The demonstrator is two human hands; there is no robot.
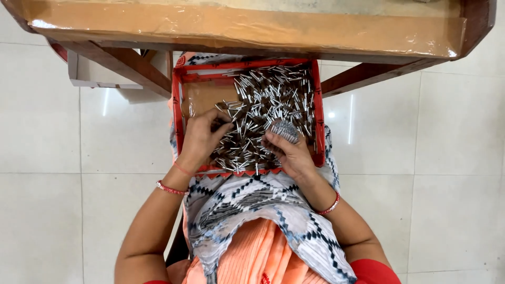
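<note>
Clearly the right hand (288,150) clamps a gathered bundle of pins (284,129), ends level, while the left hand (202,138), fingers curled, picks among loose metal pins (263,97) in the red tray (179,113) on her lap. Keeping that bundle squared matters most.

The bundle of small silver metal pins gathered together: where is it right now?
In the head view, the bundle of silver metal pins sits in the right hand, over the right half of the red-rimmed cardboard tray, beside the loose silver pins.
</note>
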